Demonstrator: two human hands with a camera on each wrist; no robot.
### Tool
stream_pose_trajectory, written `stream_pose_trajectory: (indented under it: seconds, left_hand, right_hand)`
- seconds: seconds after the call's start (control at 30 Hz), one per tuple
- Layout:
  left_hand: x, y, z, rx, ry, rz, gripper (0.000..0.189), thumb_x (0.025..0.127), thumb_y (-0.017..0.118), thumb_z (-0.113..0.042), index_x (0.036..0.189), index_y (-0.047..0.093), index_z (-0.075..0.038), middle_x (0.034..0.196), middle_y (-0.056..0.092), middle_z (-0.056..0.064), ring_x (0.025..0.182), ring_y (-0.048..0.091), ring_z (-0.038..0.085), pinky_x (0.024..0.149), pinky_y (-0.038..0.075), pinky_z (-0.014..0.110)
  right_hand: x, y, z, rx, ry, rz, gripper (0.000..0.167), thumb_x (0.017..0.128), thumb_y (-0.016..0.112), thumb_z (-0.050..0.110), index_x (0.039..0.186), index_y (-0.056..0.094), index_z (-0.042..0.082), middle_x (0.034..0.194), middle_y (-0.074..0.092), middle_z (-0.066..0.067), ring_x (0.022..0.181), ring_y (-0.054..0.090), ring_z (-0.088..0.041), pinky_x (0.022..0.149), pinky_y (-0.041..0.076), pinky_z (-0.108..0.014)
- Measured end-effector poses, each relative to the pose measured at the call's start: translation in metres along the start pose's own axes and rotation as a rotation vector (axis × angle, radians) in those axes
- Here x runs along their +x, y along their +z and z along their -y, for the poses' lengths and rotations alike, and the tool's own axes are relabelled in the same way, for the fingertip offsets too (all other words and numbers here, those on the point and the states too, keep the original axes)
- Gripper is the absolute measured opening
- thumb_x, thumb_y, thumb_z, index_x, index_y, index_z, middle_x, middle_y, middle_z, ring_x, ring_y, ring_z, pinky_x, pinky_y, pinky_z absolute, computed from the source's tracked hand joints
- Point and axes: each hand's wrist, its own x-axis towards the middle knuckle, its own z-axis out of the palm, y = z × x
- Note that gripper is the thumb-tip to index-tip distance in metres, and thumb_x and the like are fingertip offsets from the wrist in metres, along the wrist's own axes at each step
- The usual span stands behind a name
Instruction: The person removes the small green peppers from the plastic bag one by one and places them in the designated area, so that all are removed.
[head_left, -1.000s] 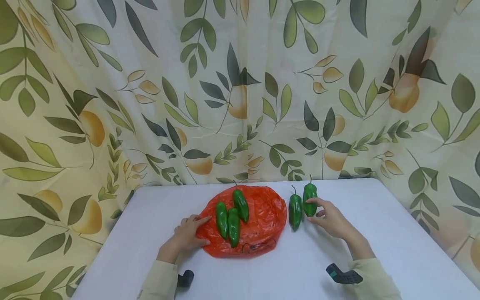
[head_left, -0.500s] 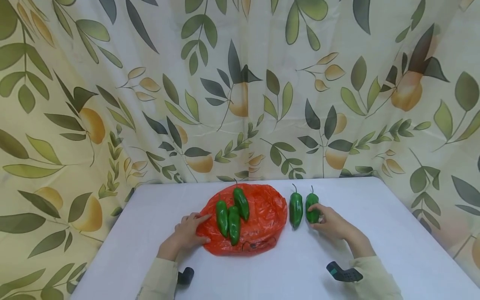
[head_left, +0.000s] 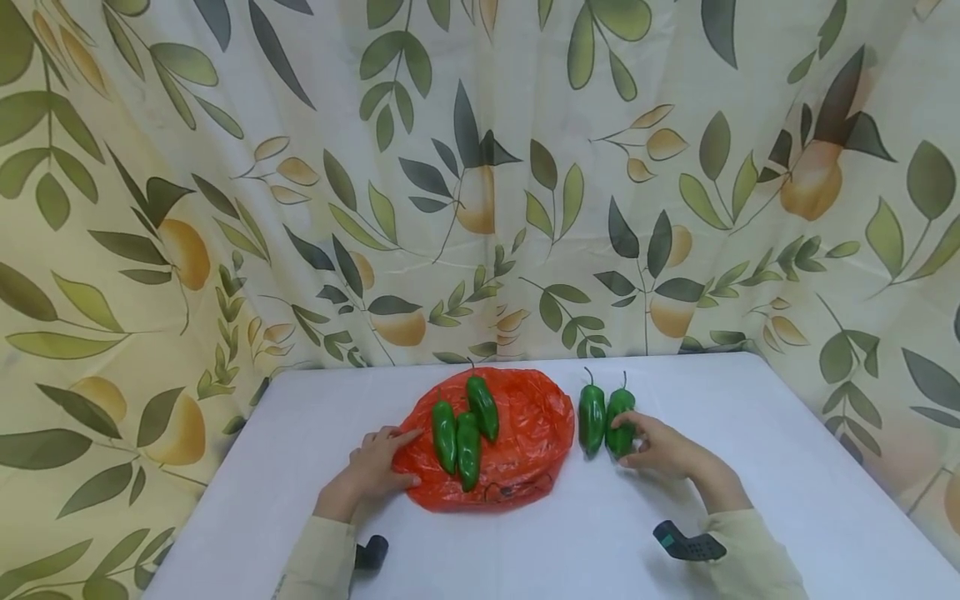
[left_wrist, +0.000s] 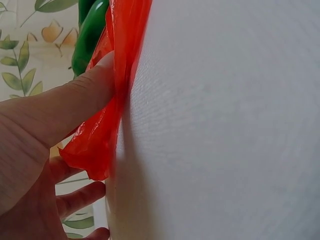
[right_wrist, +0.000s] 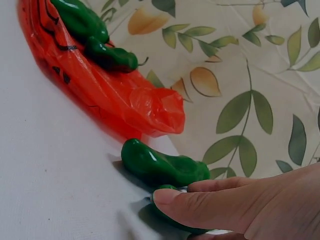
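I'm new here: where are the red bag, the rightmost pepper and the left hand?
Red bag (head_left: 534,417): head view, on its bare right part.
Rightmost pepper (head_left: 620,404): head view, on its upper body.
Left hand (head_left: 377,463): head view, on the back of it.

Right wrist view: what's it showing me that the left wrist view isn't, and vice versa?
Only right wrist: the right hand gripping a green pepper, a second pepper beside it on the white table, and black marks on the red bag. Only left wrist: the left hand touching the bag's edge. Both: the bag, peppers lying on it, the table and the leaf-print curtain.
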Motion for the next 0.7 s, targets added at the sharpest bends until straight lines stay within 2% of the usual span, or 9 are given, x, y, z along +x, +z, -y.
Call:
stream_pose_trajectory:
  seconds: [0.27,0.43,0.5,0.6,0.7]
  left_hand:
    - [0.001,0.000,0.001,0.013,-0.009,-0.003,0.078,0.079,0.085,-0.037,0.149,0.051,-0.029,0.148,0.048,0.012,0.133,0.042,0.035,0.102,0.045,0.065]
    - [0.001,0.000,0.001,0.012,-0.010,0.000,0.078,0.079,0.085,-0.037,0.149,0.051,-0.029,0.149,0.047,0.012,0.133,0.042,0.034,0.102,0.046,0.063]
    - [0.001,0.000,0.001,0.009,-0.005,0.002,0.078,0.079,0.085,-0.038,0.149,0.051,-0.028,0.148,0.047,0.012,0.133,0.042,0.034,0.102,0.046,0.063]
    - [0.001,-0.001,0.000,0.005,-0.006,0.005,0.078,0.079,0.085,-0.037,0.149,0.051,-0.028,0.149,0.047,0.012,0.134,0.041,0.034,0.103,0.044,0.063]
    - [0.000,-0.001,-0.001,0.006,-0.008,0.008,0.079,0.079,0.085,-0.037,0.149,0.051,-0.028,0.149,0.047,0.012,0.134,0.041,0.035,0.104,0.044,0.064]
  right_hand:
    - [-0.003,-0.004,0.003,-0.013,0.014,0.017,0.060,0.085,0.079,0.011,0.136,0.048,0.005,0.132,0.049,-0.036,0.091,0.056,-0.026,0.078,0.054,-0.039]
    - [-0.005,-0.008,0.004,-0.052,0.009,-0.011,0.075,0.087,0.080,0.018,0.148,0.040,0.004,0.148,0.036,-0.042,0.095,0.059,-0.028,0.082,0.057,-0.047]
    - [-0.005,-0.009,0.004,-0.069,0.000,-0.032,0.080,0.088,0.079,0.021,0.152,0.035,0.002,0.151,0.031,-0.042,0.102,0.060,-0.038,0.087,0.057,-0.054]
    - [-0.006,-0.011,0.005,-0.094,0.002,-0.078,0.083,0.092,0.074,0.030,0.155,0.028,0.000,0.152,0.029,-0.043,0.123,0.050,-0.057,0.097,0.048,-0.068]
    - [-0.006,-0.011,0.005,-0.116,-0.004,-0.144,0.082,0.096,0.068,0.033,0.155,0.025,-0.003,0.151,0.029,-0.044,0.137,0.030,-0.065,0.104,0.035,-0.077]
